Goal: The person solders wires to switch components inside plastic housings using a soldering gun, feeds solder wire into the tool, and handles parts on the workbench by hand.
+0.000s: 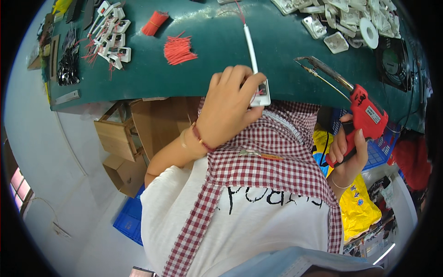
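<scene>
A small white housing sat at the near edge of the green table, pinched between the thumb and fingers of the left hand. A white tube ran from it across the tabletop, with thin red wires at its far end. The right hand was wrapped around the grip of a red soldering gun — its tip apart from the housing. Farther out lay red wire bundles, finished-looking white units and — at the right — heaped white plastic parts.
</scene>
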### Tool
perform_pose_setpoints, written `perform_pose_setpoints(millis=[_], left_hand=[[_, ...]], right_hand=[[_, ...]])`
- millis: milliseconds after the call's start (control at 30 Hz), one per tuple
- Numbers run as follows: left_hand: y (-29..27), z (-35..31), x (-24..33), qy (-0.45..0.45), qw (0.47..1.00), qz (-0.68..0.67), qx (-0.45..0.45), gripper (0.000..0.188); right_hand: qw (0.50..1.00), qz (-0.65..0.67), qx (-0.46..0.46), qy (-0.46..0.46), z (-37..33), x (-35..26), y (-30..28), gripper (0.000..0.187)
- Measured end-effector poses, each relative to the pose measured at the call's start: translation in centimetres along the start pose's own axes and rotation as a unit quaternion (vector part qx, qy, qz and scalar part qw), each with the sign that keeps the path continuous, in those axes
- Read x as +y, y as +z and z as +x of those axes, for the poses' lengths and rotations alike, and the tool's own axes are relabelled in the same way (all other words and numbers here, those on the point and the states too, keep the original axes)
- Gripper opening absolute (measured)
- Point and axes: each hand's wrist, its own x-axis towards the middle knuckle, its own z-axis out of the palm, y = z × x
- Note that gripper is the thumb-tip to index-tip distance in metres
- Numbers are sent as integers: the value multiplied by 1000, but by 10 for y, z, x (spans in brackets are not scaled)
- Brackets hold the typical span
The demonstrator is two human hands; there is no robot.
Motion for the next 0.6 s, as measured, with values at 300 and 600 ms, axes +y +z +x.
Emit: perform_pose_setpoints(millis=[300,600], left_hand=[[-152,0,-172,-271,819,381,332,48],[-89,140,-112,-144,968,111,174,36]], right_hand=[[999,47,-16,-8,4,-5,-9,40],[997,73,-20,-35,3,0,-19,42]])
